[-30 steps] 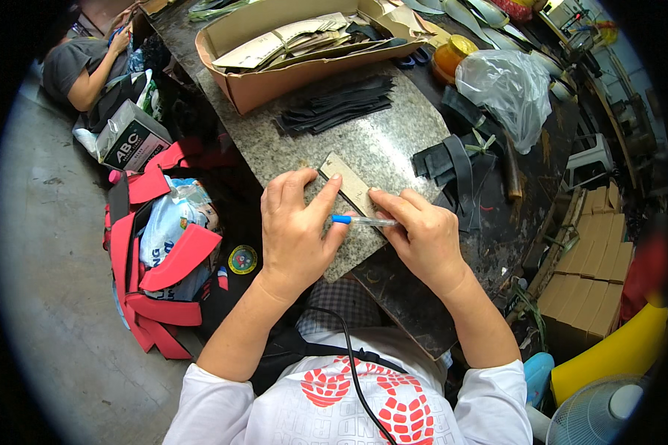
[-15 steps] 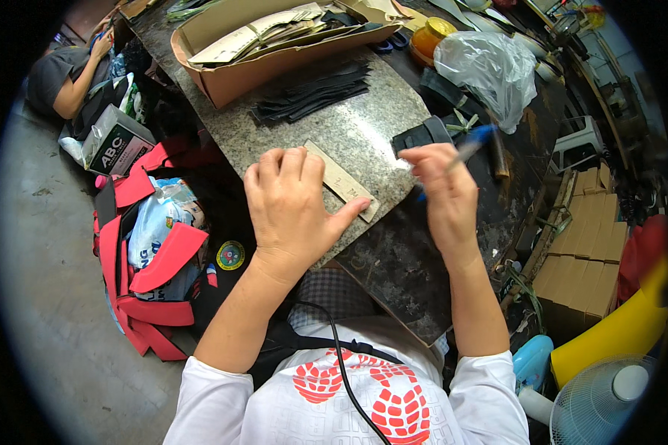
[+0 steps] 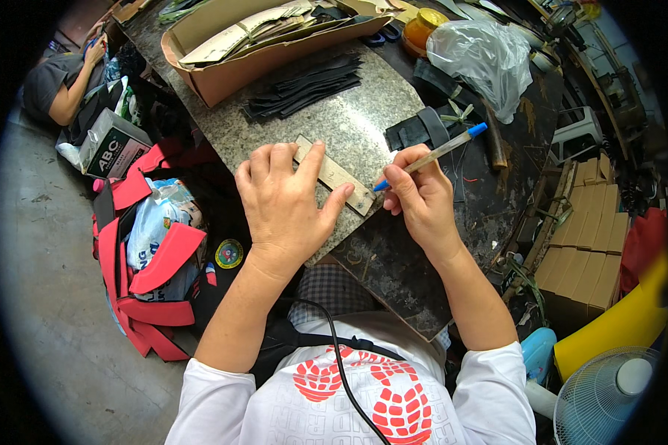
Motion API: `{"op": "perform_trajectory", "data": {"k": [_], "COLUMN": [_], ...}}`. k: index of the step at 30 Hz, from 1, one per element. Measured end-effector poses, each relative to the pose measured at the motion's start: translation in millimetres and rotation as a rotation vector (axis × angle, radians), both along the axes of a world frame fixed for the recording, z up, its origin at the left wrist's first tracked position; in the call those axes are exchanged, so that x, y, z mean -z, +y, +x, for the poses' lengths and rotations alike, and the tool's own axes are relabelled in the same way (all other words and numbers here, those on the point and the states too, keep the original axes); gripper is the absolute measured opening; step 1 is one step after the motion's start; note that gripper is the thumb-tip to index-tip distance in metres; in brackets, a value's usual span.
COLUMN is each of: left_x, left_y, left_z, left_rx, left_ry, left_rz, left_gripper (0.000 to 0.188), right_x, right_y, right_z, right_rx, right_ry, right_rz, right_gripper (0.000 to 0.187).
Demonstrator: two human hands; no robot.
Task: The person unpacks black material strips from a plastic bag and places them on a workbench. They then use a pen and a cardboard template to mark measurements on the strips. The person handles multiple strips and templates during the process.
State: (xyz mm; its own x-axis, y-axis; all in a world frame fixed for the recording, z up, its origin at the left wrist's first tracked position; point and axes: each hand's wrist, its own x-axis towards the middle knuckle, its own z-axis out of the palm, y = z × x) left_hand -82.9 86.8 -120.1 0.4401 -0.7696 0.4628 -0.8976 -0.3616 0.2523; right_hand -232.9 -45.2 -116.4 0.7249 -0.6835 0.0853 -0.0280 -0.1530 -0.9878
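A narrow beige strip lies slanting on the grey speckled stone slab, close to its near right edge. My left hand rests on it, fingers stretched out and apart, the index finger and thumb pressing on the strip. Part of the strip is hidden under that hand. My right hand grips a ballpoint pen with a clear barrel and blue ends. Its blue tip is at the strip's lower right end; whether it touches cannot be made out. Several thin black strips lie piled farther back on the slab.
Behind the pile stands an open cardboard box of beige and black pieces. Black pieces, an orange jar and a clear plastic bag lie to the right. Red pieces fill a bag at left. A fan stands lower right.
My right hand has come left and down, bringing the pen's tip to the strip's end. My left index finger has spread away from the others onto the strip.
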Motion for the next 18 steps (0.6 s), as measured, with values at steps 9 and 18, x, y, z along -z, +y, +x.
{"op": "perform_trajectory", "data": {"k": [9,18], "left_x": [-0.8,2.3], "left_y": [0.7,-0.2], "left_z": [0.2,1.3], "left_rx": [-0.002,-0.013], "left_ry": [0.019,0.02], "left_rz": [0.013,0.011], "left_gripper": [0.06,0.062], "right_x": [3.8,4.5], "right_y": [-6.0,6.6], "right_z": [6.1,9.4], "right_rx": [-0.12,-0.328], "right_ry": [-0.01,-0.088], "right_rz": [0.015,-0.904], "right_gripper": [0.009,0.013]}}
